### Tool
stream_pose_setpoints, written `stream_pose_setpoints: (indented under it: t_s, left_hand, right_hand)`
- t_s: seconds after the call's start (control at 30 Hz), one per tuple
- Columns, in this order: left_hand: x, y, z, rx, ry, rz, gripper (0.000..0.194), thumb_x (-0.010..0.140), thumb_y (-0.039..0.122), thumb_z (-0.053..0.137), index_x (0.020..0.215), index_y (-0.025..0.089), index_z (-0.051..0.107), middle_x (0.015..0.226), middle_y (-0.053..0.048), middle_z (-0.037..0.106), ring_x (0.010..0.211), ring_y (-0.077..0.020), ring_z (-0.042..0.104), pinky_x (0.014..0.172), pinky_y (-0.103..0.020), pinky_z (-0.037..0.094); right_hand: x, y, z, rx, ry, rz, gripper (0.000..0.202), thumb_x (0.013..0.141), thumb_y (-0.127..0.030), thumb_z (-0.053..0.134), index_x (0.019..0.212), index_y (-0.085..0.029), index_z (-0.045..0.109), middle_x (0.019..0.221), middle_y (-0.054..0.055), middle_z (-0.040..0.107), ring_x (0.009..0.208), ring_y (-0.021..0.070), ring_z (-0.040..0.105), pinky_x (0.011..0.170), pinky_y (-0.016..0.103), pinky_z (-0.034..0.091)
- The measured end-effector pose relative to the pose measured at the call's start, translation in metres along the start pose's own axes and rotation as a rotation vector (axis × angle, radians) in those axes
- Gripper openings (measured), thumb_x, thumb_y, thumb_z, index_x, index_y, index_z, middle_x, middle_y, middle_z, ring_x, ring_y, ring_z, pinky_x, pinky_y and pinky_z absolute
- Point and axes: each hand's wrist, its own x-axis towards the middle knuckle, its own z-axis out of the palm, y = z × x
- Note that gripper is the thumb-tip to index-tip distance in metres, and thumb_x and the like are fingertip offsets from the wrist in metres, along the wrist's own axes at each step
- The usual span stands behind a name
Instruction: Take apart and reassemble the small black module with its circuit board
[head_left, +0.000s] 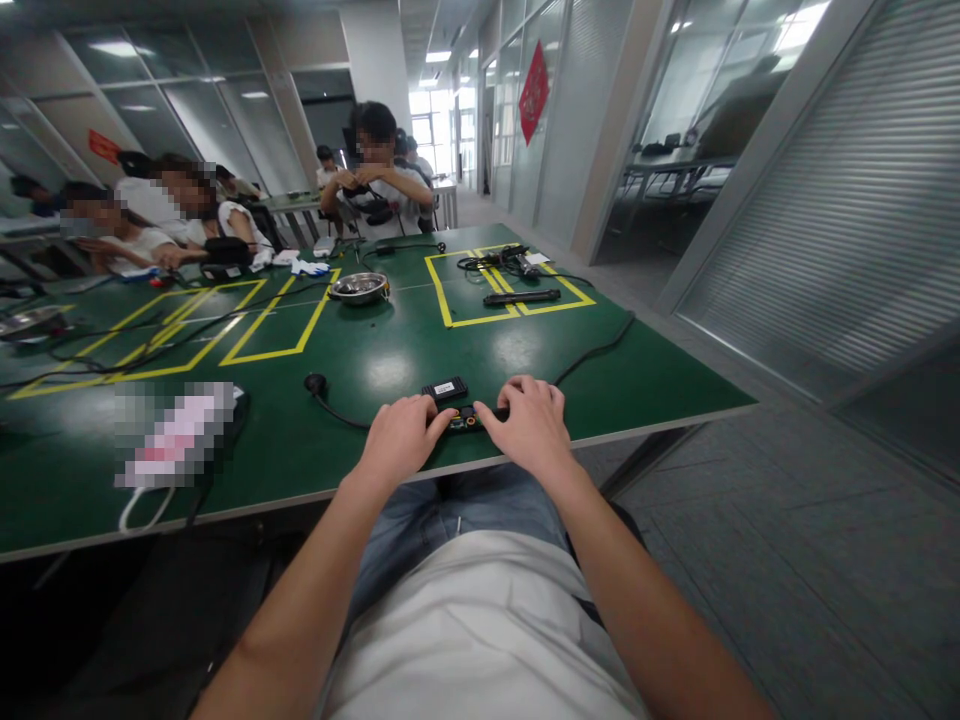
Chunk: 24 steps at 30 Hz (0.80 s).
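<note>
Near the front edge of the table, an opened black power adapter (466, 420) shows circuit parts inside. Its left end is gripped by my left hand (405, 430), thumb against the board side. My right hand (527, 418) closes on the other end, its thumb also pressed in. Just behind lies a black cover piece (445, 388) with a white label. A cord with a black plug (316, 384) runs out past my left hand, and a black cable (600, 347) trails away beyond my right one.
A metal bowl (361, 289) stands farther back on the green table (375, 365). Yellow tape (448, 300) frames a black bar (521, 298) and coiled cables (484, 264). A blurred-out pinkish object (176, 435) lies at the left. Several people sit across the table; one (382, 185) handles something dark.
</note>
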Motion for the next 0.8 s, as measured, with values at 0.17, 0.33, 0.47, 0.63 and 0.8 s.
stream_pose_setpoints:
  t_s: [0.17,0.33,0.47,0.63,0.8]
  left_hand:
    - [0.000,-0.002,-0.001,-0.045,0.001,0.011,0.032,0.111,0.044,0.058,0.096,0.021,0.076,0.103,-0.008,0.080,0.099,-0.0275,0.075,0.079,-0.034,0.048]
    - [-0.002,0.000,-0.005,-0.011,0.009,0.020,0.034,0.111,0.043,0.057,0.098,0.021,0.078,0.104,-0.009,0.079,0.101,-0.0279,0.075,0.082,-0.034,0.051]
    - [-0.003,0.001,-0.007,0.026,0.016,0.029,0.037,0.112,0.045,0.054,0.100,0.021,0.080,0.102,-0.010,0.079,0.102,-0.0282,0.075,0.084,-0.034,0.053]
    - [-0.004,0.003,-0.009,0.060,0.015,0.034,0.040,0.113,0.045,0.051,0.102,0.021,0.080,0.103,-0.011,0.079,0.104,-0.0289,0.075,0.086,-0.035,0.053]
    - [-0.003,0.004,-0.008,0.095,0.024,0.004,0.040,0.113,0.048,0.050,0.104,0.020,0.077,0.104,-0.012,0.079,0.104,-0.0295,0.074,0.084,-0.035,0.051]
  right_hand:
    - [0.001,0.000,-0.007,0.013,-0.127,-0.110,0.031,0.108,-0.042,0.058,0.085,-0.024,0.069,0.111,0.009,0.072,0.109,0.0276,0.060,0.103,0.045,0.038]
    - [0.003,-0.001,-0.016,-0.009,-0.261,-0.147,0.031,0.113,-0.037,0.049,0.095,-0.024,0.070,0.102,0.006,0.072,0.102,0.0239,0.064,0.091,0.038,0.037]
    - [0.003,-0.003,-0.019,-0.044,-0.286,-0.170,0.032,0.115,-0.036,0.045,0.100,-0.023,0.070,0.105,0.007,0.073,0.102,0.0239,0.065,0.089,0.037,0.036]
    - [0.001,-0.005,-0.020,-0.098,-0.262,-0.187,0.034,0.116,-0.036,0.043,0.101,-0.023,0.071,0.107,0.008,0.072,0.104,0.0252,0.064,0.088,0.038,0.036]
    - [-0.002,-0.006,-0.017,-0.111,-0.192,-0.174,0.035,0.115,-0.036,0.043,0.100,-0.023,0.072,0.106,0.010,0.072,0.102,0.0263,0.063,0.087,0.039,0.037]
